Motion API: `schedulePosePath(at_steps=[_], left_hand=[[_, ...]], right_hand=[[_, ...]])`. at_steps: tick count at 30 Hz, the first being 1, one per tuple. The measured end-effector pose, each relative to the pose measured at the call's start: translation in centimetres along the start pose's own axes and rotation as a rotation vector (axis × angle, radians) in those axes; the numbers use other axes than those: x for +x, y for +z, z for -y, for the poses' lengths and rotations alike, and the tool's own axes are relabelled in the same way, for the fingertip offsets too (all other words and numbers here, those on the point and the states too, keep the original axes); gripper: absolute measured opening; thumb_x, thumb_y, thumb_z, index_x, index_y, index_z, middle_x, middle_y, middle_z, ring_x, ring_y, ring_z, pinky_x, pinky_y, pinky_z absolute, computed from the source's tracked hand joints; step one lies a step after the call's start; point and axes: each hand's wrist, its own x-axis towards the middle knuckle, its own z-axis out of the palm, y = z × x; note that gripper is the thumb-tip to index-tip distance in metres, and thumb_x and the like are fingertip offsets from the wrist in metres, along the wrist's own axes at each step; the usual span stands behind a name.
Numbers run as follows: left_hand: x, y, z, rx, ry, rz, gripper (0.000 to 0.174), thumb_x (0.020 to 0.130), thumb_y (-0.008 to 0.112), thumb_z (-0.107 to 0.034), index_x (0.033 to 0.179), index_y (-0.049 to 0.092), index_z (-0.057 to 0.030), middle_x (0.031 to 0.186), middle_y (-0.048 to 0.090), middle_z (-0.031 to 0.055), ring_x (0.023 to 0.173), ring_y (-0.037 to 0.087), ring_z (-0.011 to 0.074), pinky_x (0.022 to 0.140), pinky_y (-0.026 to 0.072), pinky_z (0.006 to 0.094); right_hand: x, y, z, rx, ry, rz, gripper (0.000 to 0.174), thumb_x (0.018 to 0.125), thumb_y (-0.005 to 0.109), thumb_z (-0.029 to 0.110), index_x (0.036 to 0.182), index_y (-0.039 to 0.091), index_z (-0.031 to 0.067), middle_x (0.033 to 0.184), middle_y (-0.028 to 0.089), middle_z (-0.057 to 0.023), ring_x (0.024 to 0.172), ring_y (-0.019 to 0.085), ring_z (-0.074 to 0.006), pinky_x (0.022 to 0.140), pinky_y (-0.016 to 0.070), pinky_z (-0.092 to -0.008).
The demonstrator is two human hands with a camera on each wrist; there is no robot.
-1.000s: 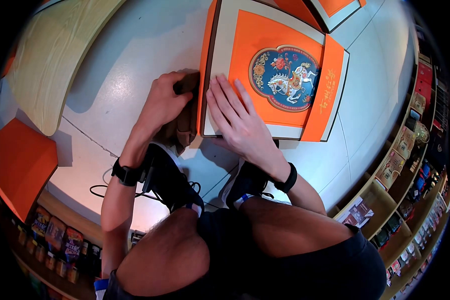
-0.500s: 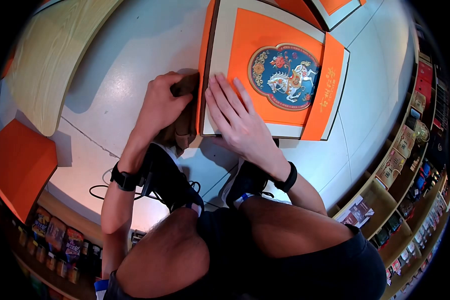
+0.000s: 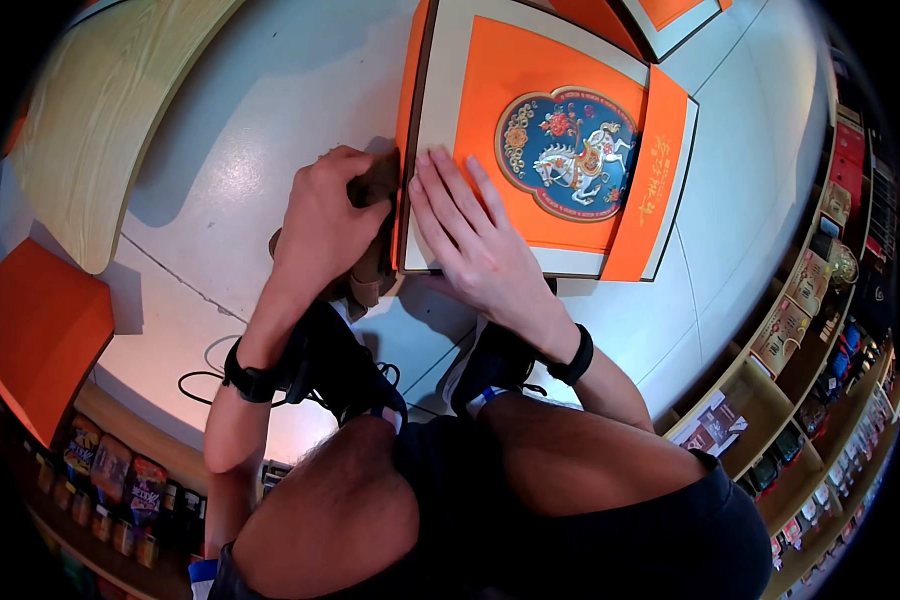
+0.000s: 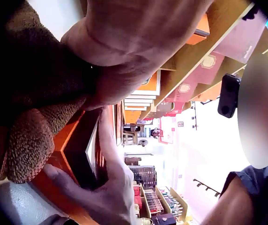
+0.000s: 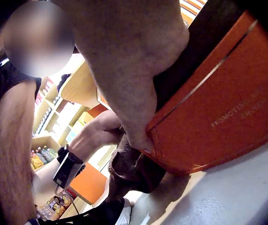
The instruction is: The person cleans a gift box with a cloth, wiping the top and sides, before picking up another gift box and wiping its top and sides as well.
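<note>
A large orange gift box (image 3: 485, 70) with a cream border, dark edges and a white horse emblem (image 3: 575, 155) stands on the tiled floor before me. My left hand (image 3: 327, 220) grips a brown cloth (image 3: 365, 290) at the box's left side. In the left wrist view the cloth (image 4: 33, 145) looks like thick, fuzzy towelling, and part of it is in deep shadow. My right hand (image 3: 482, 245) lies on the box's top near its left edge, fingers straight. From the right wrist, its thumb reaches down over the orange side wall (image 5: 218, 112), with the cloth (image 5: 129, 161) bunched beside it.
Another orange box (image 3: 665, 20) stands beyond the first. A pale wooden tabletop (image 3: 110, 110) and an orange panel (image 3: 45, 330) are on the left. Shelves of goods (image 3: 770, 400) curve along the right, with snack packs (image 3: 115, 465) at lower left. A black cable (image 3: 195, 385) loops by my shoe.
My left hand and wrist have shifted slightly toward me along the box's side, and some cloth now shows left of the hand. The right hand stays in place on the box.
</note>
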Motion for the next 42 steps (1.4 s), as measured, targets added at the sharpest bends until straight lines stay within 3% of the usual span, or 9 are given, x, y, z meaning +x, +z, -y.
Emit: schedulePosePath(at_steps=[16,27,37,40,42], left_hand=[[-1.4,-0.2,-3.0,0.053,-0.001,-0.019,0.039,0.075,0.070,0.002,0.113,0.072,0.0090,0.111,0.071,0.0223,0.099,0.070,0.0438,0.090,0.0567,0.0454],[-2.5,0.4,-3.8,0.136,0.085,-0.086,0.045,0.076,0.070,0.004,0.121,0.072,0.0028,0.113,0.067,0.0169,0.091,0.070,0.0420,0.082,0.0582,0.0469],[-3.2,-0.4,-4.0,0.110,0.097,-0.042,0.048,0.076,0.069,0.005,0.124,0.072,0.0014,0.113,0.066,0.0164,0.093,0.069,0.0411,0.083,0.0578,0.0451],[-3.4,-0.5,-3.7,-0.049,0.033,-0.028,0.049,0.075,0.070,0.006,0.124,0.073,0.0002,0.113,0.067,0.0162,0.095,0.070,0.0393,0.086,0.0575,0.0417],[-3.5,-0.9,-3.4,-0.093,0.035,0.002,0.050,0.077,0.069,0.009,0.126,0.072,0.0022,0.110,0.067,0.0133,0.097,0.071,0.0249,0.086,0.0557,0.0320]], right_hand=[[-0.1,0.3,0.1,0.030,0.011,-0.015,0.055,0.090,0.058,0.011,0.141,0.056,-0.0083,0.157,0.049,-0.0230,0.153,0.040,-0.0369,0.127,0.0282,-0.0550],[-0.1,0.0,0.0,-0.003,0.005,0.011,0.053,0.090,0.058,0.012,0.139,0.058,-0.0079,0.156,0.050,-0.0224,0.152,0.040,-0.0364,0.127,0.0285,-0.0544],[-0.1,0.1,0.1,-0.005,0.002,0.009,0.054,0.091,0.057,0.013,0.141,0.057,-0.0083,0.158,0.048,-0.0229,0.153,0.040,-0.0365,0.128,0.0278,-0.0543],[0.0,0.1,0.1,0.009,0.011,-0.007,0.055,0.090,0.056,0.012,0.141,0.057,-0.0088,0.158,0.048,-0.0231,0.153,0.040,-0.0366,0.128,0.0276,-0.0543],[-0.1,0.2,0.1,0.000,0.006,-0.003,0.057,0.089,0.058,0.013,0.142,0.056,-0.0089,0.159,0.048,-0.0230,0.153,0.039,-0.0366,0.128,0.0271,-0.0545]])
